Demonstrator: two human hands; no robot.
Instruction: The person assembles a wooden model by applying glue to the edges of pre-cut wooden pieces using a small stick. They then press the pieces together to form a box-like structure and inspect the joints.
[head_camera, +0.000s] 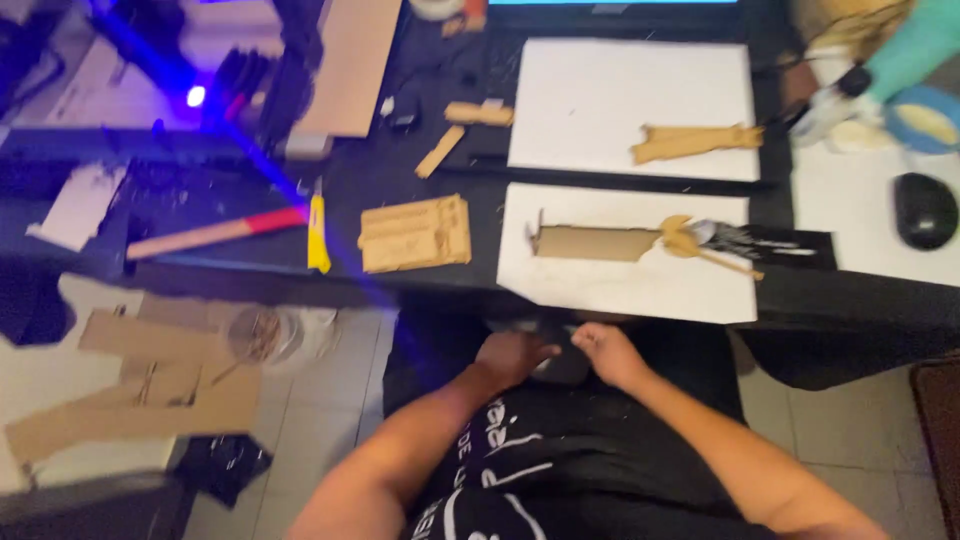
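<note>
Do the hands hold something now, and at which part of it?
It cannot be told. The left hand and the right hand meet over a small dark thing at the lap, too blurred to identify.

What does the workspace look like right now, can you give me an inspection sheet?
Surface: dark desk with two white boards.
Job's things: a small dark object between both hands, too blurred to identify.
Clutter: cardboard pieces, a yellow cutter, a hammer, a brush, a mouse.
Hands: left hand and right hand meet below the desk edge, over the lap.
Cables: nothing seen.
Surroundings: tiled floor with cardboard scraps; a blue light.
</note>
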